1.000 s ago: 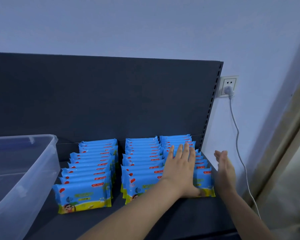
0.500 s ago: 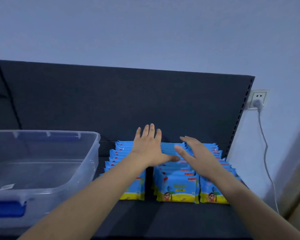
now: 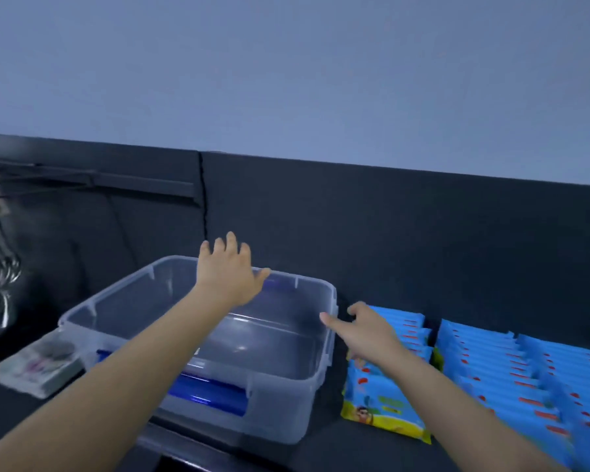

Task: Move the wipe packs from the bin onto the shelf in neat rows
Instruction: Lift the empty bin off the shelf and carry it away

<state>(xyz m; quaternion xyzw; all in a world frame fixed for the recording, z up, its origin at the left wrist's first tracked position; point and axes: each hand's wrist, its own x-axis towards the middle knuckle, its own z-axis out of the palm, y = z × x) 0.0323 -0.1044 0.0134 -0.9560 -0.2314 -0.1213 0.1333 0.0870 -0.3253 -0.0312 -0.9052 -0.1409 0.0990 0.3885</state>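
Wipe packs [image 3: 491, 362] sit in three rows on the shelf [image 3: 321, 451], just right of my right hand [image 3: 365, 330]. The nearest row runs under that wrist. Each pack leans back on the one behind it with its printed face forward. I read that as deliberate, since it keeps the rows tight and the labels readable.

The clear bin [image 3: 280, 413] is under and between both hands. Through its walls I see no packs left inside, so I judge the transfer is about done.

My left hand [image 3: 229, 274] hovers flat over the bin's far rim with its fingers spread, holding nothing. My right hand is off the bin's right wall with its thumb stretched toward the rim and its fingers loosely bent, also empty. The frame is smeared there, so I cannot tell whether the thumb touches the plastic.

Two hands bracketing the bin this way suggest to me a check of its inside or a two-handed lift. The blue latch [image 3: 212, 396] faces me, below my left forearm. A pale packet [image 3: 38, 369] lies well left of that arm, too blurred to name. The dark back panel [image 3: 389, 233] rises beyond both hands.
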